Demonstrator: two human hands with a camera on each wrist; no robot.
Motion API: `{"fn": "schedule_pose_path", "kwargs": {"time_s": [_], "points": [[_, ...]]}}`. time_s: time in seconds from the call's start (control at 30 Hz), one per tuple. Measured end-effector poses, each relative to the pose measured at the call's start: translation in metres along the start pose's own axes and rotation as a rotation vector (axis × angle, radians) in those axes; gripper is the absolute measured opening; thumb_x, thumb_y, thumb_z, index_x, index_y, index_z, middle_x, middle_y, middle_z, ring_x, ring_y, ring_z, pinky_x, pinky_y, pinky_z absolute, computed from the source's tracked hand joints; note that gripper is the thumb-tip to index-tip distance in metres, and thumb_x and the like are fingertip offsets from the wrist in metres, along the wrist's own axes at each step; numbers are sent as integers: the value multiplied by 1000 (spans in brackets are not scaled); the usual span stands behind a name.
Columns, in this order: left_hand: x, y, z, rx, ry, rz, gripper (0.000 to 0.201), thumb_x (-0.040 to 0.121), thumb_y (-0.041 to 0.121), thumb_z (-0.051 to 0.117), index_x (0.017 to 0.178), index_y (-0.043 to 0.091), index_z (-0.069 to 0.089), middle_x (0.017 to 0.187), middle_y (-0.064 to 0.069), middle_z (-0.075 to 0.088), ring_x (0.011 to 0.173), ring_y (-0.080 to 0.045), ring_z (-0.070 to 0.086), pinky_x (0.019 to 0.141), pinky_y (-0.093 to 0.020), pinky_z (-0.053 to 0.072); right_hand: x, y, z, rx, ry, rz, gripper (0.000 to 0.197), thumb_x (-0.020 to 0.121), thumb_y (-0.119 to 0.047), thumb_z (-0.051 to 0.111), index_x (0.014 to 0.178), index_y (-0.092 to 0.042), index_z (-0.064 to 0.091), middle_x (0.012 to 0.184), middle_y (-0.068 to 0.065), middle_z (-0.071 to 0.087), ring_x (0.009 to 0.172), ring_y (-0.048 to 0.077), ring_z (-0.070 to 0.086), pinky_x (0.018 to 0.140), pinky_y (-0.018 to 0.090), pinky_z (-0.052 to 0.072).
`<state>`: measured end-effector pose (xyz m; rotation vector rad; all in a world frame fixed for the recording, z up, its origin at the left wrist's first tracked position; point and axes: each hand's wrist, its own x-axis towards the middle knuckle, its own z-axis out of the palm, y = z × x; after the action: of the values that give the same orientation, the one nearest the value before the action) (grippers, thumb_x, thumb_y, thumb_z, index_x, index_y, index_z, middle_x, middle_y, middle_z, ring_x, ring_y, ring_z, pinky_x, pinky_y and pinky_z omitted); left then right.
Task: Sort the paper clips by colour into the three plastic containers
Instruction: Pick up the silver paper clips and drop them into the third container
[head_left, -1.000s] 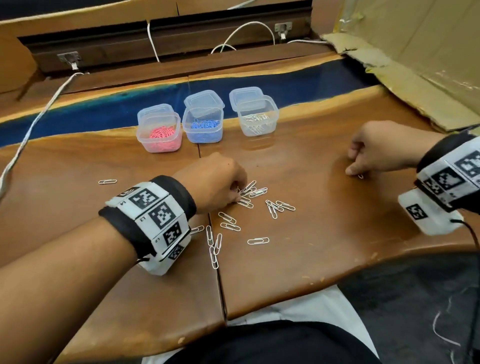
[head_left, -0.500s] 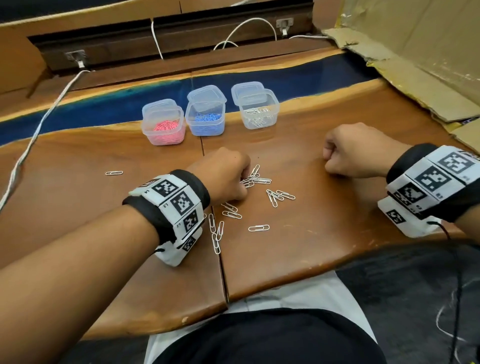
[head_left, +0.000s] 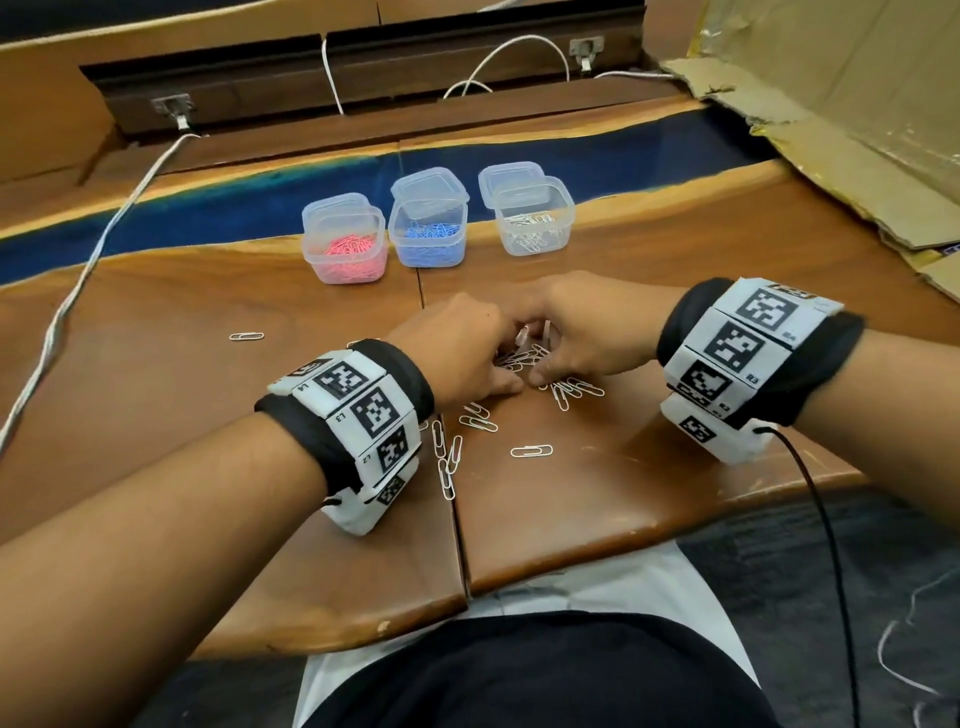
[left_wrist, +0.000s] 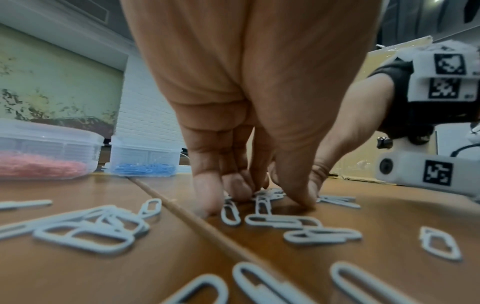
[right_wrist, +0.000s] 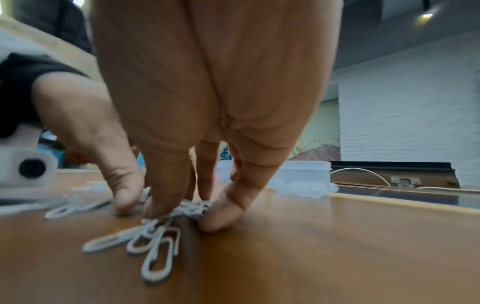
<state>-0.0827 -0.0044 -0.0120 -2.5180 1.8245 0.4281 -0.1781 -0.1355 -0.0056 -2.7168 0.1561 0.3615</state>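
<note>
White paper clips (head_left: 522, 358) under fingers (left_wrist: 207, 193)

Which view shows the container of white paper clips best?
The head view: the container of white paper clips stands rightmost of three, its contents visible. The right wrist view shows it blurred behind the right hand. The left wrist view does not show it.

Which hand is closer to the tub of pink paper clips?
The left hand. It rests on the white clips just in front of the pink tub and slightly to its right, while the right hand sits further right, nearer the tub of white clips.
</note>
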Motion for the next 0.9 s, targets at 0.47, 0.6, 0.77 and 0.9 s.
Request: {"fn": "schedule_pose_path", "kwargs": {"time_s": [0.47, 0.6, 0.77, 0.9], "points": [[5, 9, 1, -69, 25, -58, 18, 78, 26, 66, 89, 12, 64, 84, -6, 64, 74, -24, 59, 58, -28, 41, 1, -9, 1, -92, 78, 98, 15, 78, -18, 72, 93, -15, 71, 64, -13, 53, 58, 1, 47, 50, 14, 34], [6, 13, 0, 41, 35, -20, 18, 84, 23, 60, 98, 14, 65, 86, -5, 60, 71, -21, 49, 59, -29, 37, -9, -10, 1, -116, 62, 71, 26, 75, -29, 77, 95, -15, 68, 71, -6, 59, 61, 8, 50, 51, 17, 36], [9, 8, -2, 54, 45, -29, 16, 84, 22, 62, 91, 9, 65, 81, -5, 61, 70, -24, 56, 51, -26, 37, -8, -7, 1, -102, 91, 68, 15, 79, -21, 75, 94, -17, 73, 67, -17, 49, 63, 5, 46, 53, 13, 33], [11, -3, -13, -61, 86, -72, 10, 79, 22, 66, 80, 12, 67, 70, 1, 57, 69, -20, 55, 55, -25, 37, -5, -9, 1, -95, 80, 50, 10, 79, -11, 68, 85, -17, 73, 67, -13, 55, 62, 6, 49, 53, 13, 36]]}}
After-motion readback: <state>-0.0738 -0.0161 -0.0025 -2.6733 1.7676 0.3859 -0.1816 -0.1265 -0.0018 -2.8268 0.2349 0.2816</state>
